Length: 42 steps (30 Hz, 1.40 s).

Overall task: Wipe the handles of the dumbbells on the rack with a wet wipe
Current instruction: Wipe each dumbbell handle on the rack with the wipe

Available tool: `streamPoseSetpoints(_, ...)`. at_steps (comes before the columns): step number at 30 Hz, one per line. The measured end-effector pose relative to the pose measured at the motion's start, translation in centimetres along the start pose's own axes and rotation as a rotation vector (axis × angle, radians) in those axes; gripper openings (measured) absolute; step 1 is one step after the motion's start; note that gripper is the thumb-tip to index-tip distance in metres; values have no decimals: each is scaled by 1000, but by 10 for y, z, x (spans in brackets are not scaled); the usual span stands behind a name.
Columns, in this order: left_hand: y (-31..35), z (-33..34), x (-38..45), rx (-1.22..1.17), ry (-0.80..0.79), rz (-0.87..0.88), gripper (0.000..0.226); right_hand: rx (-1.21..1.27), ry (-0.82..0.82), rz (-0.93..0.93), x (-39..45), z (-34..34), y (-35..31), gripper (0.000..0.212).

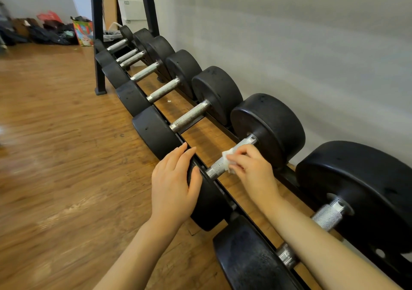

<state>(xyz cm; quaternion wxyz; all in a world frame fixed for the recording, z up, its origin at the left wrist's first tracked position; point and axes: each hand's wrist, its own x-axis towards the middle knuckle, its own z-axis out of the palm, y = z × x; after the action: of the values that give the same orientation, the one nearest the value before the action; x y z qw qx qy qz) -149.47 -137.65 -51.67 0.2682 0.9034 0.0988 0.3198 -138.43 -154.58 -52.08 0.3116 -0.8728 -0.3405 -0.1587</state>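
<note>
Several black dumbbells with knurled silver handles lie in a row on a low black rack (225, 126). My right hand (252, 169) holds a white wet wipe (227, 158) wrapped over the handle (217, 166) of the second-nearest dumbbell. My left hand (172, 184) rests with straight fingers on that dumbbell's near head (209, 203), which it partly hides. My right forearm crosses the handle (327, 216) of the nearest dumbbell. The handles further left along the rack, such as the adjacent one (190, 116), are bare.
A grey wall (289, 44) runs close behind the rack. The rack's black upright leg (99, 51) stands at the far left end. Wooden floor (55, 145) spreads to the left. Bags and clothes (49, 31) are piled at the far wall.
</note>
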Motion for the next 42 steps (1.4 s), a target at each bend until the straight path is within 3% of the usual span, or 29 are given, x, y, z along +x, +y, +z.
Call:
streamPoseSetpoints(2,0,0,0,3,0,-2,51,-15,-125,-117,-4,4,-7,14)
streamPoseSetpoints(5,0,0,0,8,-5,-5,52,-104,-256,-163,-4,7,-11,37)
streamPoseSetpoints(10,-1,0,0,14,-6,7,51,110,-44,71,6,-3,6,31)
streamPoseSetpoints(14,-1,1,-1,1,-1,0,50,-72,-72,-162,-2,4,-5,34)
streamPoseSetpoints(17,-1,0,-1,-10,-1,-1,51,-116,-73,-221,-2,6,-7,37)
streamPoseSetpoints(27,-3,-23,16,-64,-50,-64,49,-55,25,-114,8,-8,-10,35)
streamPoseSetpoints(32,-38,-36,75,2,18,-96,40,-51,31,-43,46,-7,-20,32)
streamPoseSetpoints(42,-103,-27,154,140,-92,-98,42,-18,-23,44,119,48,-51,29)
